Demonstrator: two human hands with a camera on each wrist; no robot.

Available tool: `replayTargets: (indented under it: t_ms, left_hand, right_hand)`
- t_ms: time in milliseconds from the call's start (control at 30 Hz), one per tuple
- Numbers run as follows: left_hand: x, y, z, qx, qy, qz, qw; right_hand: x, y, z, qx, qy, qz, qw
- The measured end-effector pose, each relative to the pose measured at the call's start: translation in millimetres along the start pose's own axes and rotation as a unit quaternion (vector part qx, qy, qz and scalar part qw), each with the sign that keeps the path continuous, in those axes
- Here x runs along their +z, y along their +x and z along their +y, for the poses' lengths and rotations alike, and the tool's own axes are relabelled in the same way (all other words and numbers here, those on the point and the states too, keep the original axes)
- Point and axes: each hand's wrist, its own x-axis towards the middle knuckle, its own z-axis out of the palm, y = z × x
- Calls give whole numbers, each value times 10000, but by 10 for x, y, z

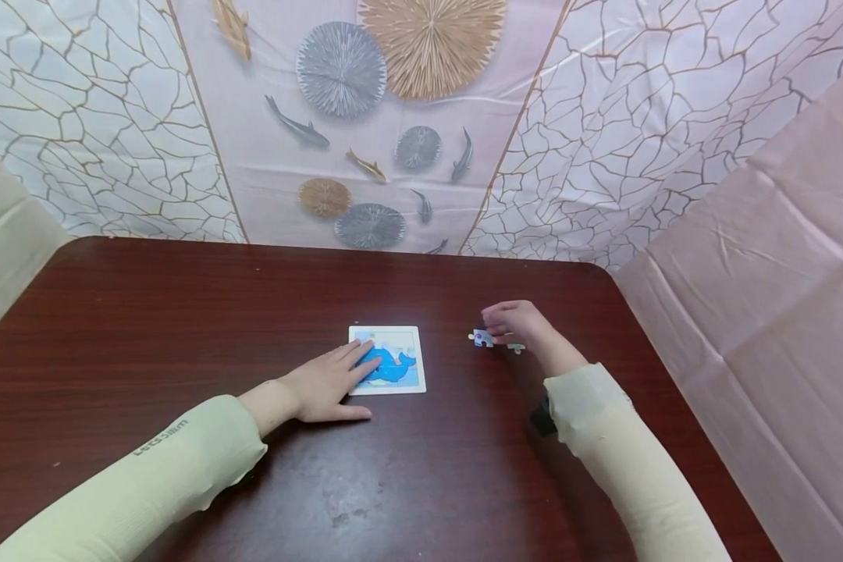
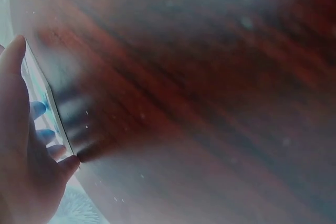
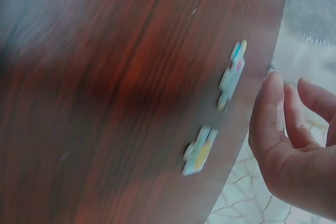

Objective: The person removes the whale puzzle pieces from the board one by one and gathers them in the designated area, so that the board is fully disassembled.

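Note:
My left hand lies with spread fingers across the left side of a white-framed puzzle board. A blue whale picture shows on the board. In the left wrist view, the fingers rest over the board's edge and the thumb points away from it. My right hand hovers over two loose puzzle pieces to the board's right, its fingers loosely bent and nothing between them. One jigsaw piece shows a pink mark; the other jigsaw piece, partly behind the hand, has a yellow patch in the right wrist view.
The dark brown wooden table carries the board and pieces. Behind its far edge hangs a patterned cloth; a plain pale cloth borders the right side. A dark strap shows under the right sleeve.

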Motion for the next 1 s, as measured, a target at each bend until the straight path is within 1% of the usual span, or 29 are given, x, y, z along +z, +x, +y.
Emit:
replayTargets:
  t_ms: [300, 433, 633, 767, 900, 1000]
  left_hand:
    - [40, -68, -44, 63, -85, 169, 9998]
    - [64, -124, -69, 161, -29, 271, 9995]
    - [104, -196, -100, 304, 72, 445, 9985]
    - [116, -220, -115, 303, 40, 441, 9986]
    - [106, -247, -118, 225, 4, 328, 9992]
    - [85, -258, -105, 234, 41, 293, 9993]
  right_hand:
    - [302, -2, -235, -142, 14, -233, 9996]
    - [461, 16, -322, -172, -46, -304, 9994]
    - [711, 54, -422, -197, 90, -378, 9991]
    - [863, 72, -465, -207, 145, -473, 9986]
    - [992, 77, -491, -270, 208, -590, 9977]
    - [1058, 78, -502, -269, 241, -655, 9972]
